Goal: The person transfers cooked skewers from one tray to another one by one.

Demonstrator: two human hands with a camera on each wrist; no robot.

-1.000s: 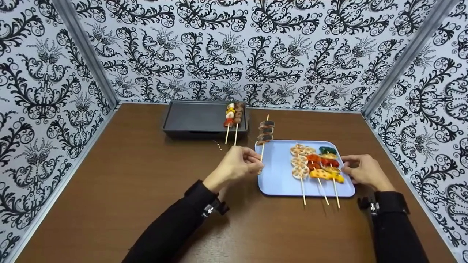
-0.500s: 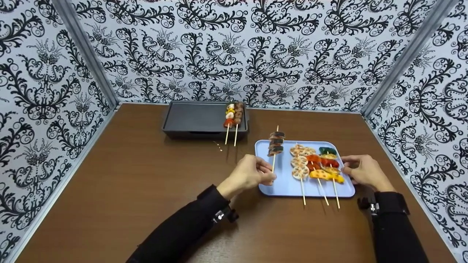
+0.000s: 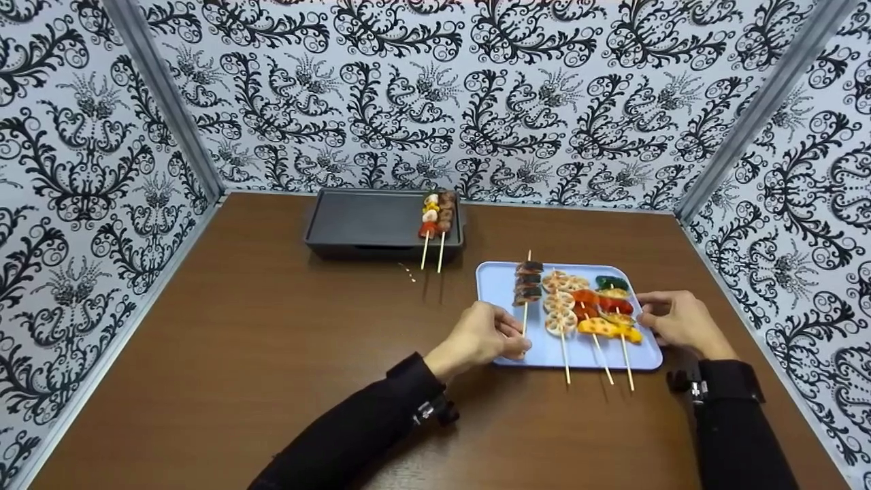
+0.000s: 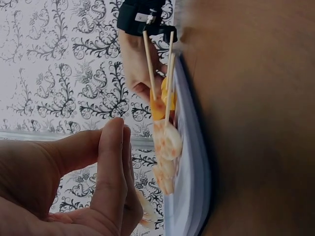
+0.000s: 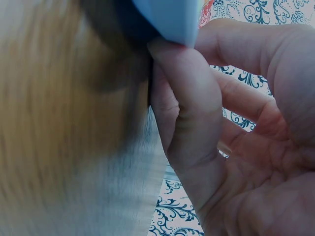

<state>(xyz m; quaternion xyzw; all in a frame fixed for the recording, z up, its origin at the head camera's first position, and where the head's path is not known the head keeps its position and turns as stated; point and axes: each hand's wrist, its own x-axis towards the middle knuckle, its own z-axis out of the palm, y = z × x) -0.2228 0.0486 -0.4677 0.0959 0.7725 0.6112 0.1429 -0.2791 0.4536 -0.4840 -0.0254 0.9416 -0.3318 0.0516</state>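
My left hand (image 3: pixel 480 333) pinches the bare stick end of a skewer (image 3: pixel 528 282) threaded with dark-skinned, brownish pieces. This skewer lies over the left part of a light blue tray (image 3: pixel 493 282); whether it touches the tray I cannot tell. Right of it on the tray are a lotus root skewer (image 3: pixel 561 321) and two vegetable skewers with red, yellow and green pieces (image 3: pixel 616 304). My right hand (image 3: pixel 684 321) grips the tray's right rim, which shows between thumb and fingers in the right wrist view. In the left wrist view, the fingertips of the left hand (image 4: pixel 93 182) hide the held stick.
A dark grey griddle (image 3: pixel 367 216) stands at the back of the brown table (image 3: pixel 272 354). Two skewers (image 3: pixel 437 218) lie at its right end, their sticks overhanging the front edge. Patterned walls (image 3: pixel 435 102) enclose the table at the back and sides.
My left hand has carried the dark-pieced skewer rightward and nearer to me, from the tray's left edge to over the tray beside the lotus root. The right hand stays at the rim.
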